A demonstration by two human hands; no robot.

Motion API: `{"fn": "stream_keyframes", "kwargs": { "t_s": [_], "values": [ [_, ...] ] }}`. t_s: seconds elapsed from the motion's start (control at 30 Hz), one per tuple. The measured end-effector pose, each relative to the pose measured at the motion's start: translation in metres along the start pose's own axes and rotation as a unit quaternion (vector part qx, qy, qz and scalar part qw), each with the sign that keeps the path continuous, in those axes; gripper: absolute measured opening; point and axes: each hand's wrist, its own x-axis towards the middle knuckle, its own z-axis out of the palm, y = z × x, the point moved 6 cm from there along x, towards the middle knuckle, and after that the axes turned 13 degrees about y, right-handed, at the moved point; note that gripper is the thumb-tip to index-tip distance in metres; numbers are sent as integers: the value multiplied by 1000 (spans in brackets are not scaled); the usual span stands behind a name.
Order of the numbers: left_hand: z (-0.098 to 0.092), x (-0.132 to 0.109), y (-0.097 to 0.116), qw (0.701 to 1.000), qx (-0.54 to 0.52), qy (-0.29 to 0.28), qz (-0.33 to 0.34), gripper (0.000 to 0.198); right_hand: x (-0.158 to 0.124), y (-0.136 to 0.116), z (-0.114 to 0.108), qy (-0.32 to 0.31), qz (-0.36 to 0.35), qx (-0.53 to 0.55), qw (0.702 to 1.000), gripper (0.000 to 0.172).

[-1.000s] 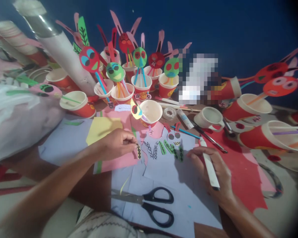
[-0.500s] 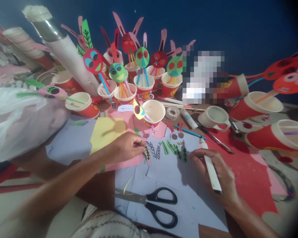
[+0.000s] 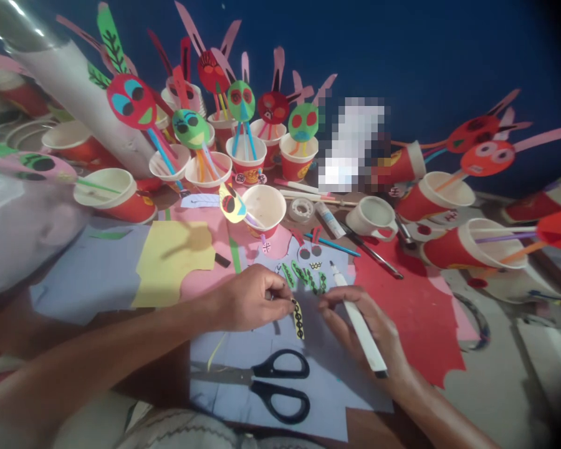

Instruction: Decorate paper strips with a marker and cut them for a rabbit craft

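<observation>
My left hand (image 3: 252, 298) is closed in a pinch on a small yellow paper strip (image 3: 298, 320) marked with black dots, held just above the pale sheets of paper (image 3: 318, 374). My right hand (image 3: 371, 330) grips a white marker pen (image 3: 358, 324), its tip pointing away from me; the fingertips rest close to the strip. Just beyond both hands lie several small green cut-out leaves (image 3: 303, 275) with black marks.
Black-handled scissors (image 3: 271, 383) lie near me. Yellow (image 3: 172, 259), pink and red paper (image 3: 402, 299) cover the table. Many red paper cups with straw-mounted paper faces (image 3: 243, 131) crowd the back; a cup (image 3: 264, 209), tape roll (image 3: 302, 209), glue tube (image 3: 330, 219) and white mug (image 3: 371, 218) stand in the middle.
My left hand has carried the dotted strip right and toward me, away from the pink paper. My right hand with the marker has moved left to meet it. The view has shifted.
</observation>
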Motion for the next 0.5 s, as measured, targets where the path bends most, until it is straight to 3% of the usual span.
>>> {"fn": "stream_keyframes", "kwargs": {
  "t_s": [0.2, 0.5],
  "values": [
    [6, 2, 8, 1000, 5, -9, 29, 14, -5, -5, 7, -74, 45, 30, 996, 15],
    [11, 3, 4, 999, 21, -17, 29, 17, -8, -8, 12, -65, 27, 19, 997, 11]
  ]
}}
